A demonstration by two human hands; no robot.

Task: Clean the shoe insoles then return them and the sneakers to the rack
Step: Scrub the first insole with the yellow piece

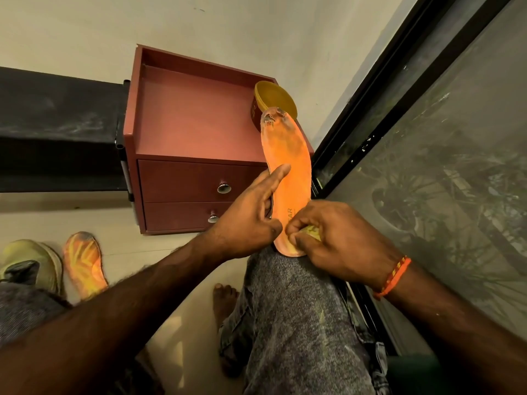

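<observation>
An orange insole (291,163) with a worn, torn toe stands heel-down on my right knee. My left hand (253,215) holds its left edge, thumb across the front. My right hand (328,238) pinches a small yellowish cloth (312,232) against the heel of the insole. A second orange insole (84,263) lies flat on the floor at the left, beside a pale green sneaker (31,263).
A reddish-brown two-drawer cabinet (188,126) stands ahead, with a yellow bowl (273,99) on its top right corner. A black rack shelf (57,121) lies to its left. A dark-framed window (427,138) runs along the right. My bare foot (225,303) rests on the floor.
</observation>
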